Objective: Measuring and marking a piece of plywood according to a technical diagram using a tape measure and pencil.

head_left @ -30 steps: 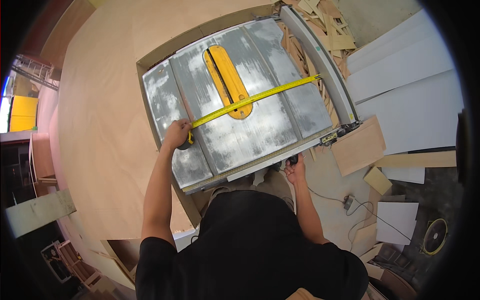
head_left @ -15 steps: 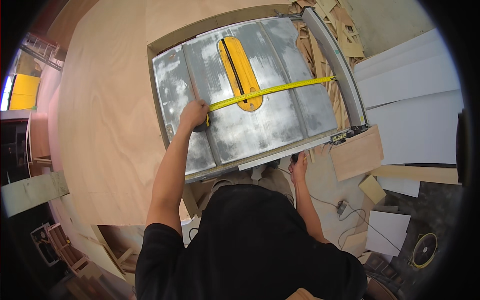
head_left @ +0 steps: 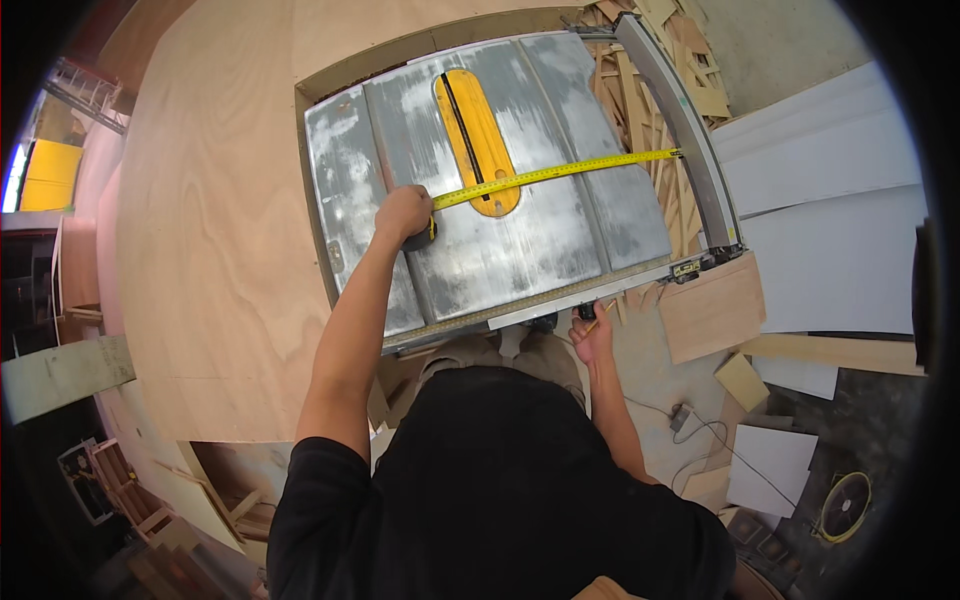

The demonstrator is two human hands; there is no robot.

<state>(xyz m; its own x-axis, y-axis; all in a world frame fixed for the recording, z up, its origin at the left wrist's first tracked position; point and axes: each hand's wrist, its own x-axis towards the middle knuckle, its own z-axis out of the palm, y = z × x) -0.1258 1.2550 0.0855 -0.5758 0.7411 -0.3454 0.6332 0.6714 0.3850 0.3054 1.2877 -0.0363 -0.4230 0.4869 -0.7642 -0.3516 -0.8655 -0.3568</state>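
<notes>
Your left hand is closed around a tape measure case pressed to the grey saw table, its yellow blade running away to the right across the orange throat plate and hooked at the rip fence. Keep the case flat and the blade taut and square to that fence, judging by the slight slant it shows. Your right hand sits below the table's front rail, curled at a dark knob, though whether it grips it you cannot tell. Beyond the fence lie offcuts and white panels; plywood spreads to the left of your hand.
</notes>
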